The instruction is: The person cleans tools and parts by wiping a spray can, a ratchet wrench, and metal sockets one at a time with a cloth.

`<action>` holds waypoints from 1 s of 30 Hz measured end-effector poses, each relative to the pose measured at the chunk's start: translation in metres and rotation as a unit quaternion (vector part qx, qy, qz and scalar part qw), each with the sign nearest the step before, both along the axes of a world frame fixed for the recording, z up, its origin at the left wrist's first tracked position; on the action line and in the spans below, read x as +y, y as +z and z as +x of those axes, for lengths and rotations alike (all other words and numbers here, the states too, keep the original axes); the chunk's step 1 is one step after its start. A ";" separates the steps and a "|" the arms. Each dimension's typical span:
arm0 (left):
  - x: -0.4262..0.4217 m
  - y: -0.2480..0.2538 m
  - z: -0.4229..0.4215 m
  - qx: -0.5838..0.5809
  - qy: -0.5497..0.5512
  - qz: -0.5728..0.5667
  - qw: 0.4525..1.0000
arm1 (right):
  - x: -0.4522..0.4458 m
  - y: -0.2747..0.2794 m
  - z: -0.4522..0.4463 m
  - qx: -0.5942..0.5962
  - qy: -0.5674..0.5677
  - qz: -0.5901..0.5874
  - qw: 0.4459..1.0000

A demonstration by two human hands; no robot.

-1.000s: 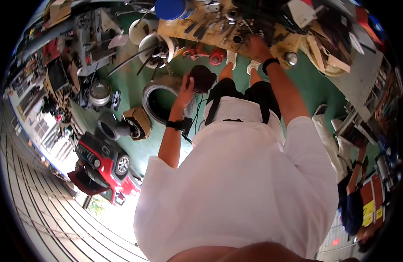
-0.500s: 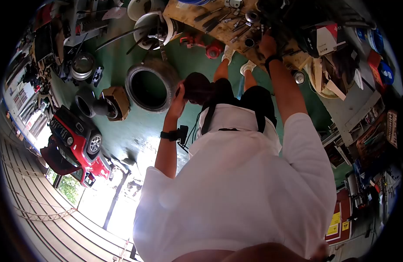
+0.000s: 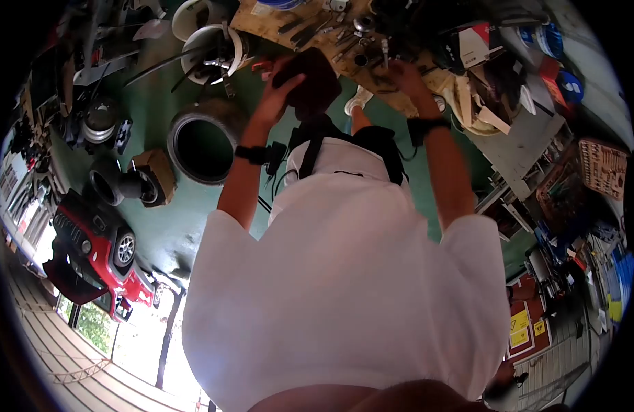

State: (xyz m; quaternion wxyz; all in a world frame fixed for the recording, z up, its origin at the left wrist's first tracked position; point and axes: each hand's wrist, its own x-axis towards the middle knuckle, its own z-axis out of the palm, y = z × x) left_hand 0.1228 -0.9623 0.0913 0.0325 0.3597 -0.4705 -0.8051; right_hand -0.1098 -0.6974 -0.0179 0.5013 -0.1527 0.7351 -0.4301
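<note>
My left hand is closed on a dark reddish-brown object, rounded and bulky, held above the floor in front of the wooden workbench. What the object is cannot be made out. At the bench's near edge, my right hand has curled fingers at the lower end of a short silver metal tool, which points away from me. Beside it on the bench lie a dark ring-shaped part and several hand tools.
A large tire lies on the green floor at left, near white buckets and a cardboard box. Farther left is a red car. Boxes and scrap clutter the bench's right side. Part of a person shows at lower right.
My left hand has raised the dark object toward the bench edge. My right hand stays at the bench, and the silver tool now shows more clearly by its fingers. The view has shifted.
</note>
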 end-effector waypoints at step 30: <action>0.048 0.142 -0.106 0.199 -0.261 0.104 0.939 | -0.033 0.245 0.131 0.143 -0.357 -0.274 0.881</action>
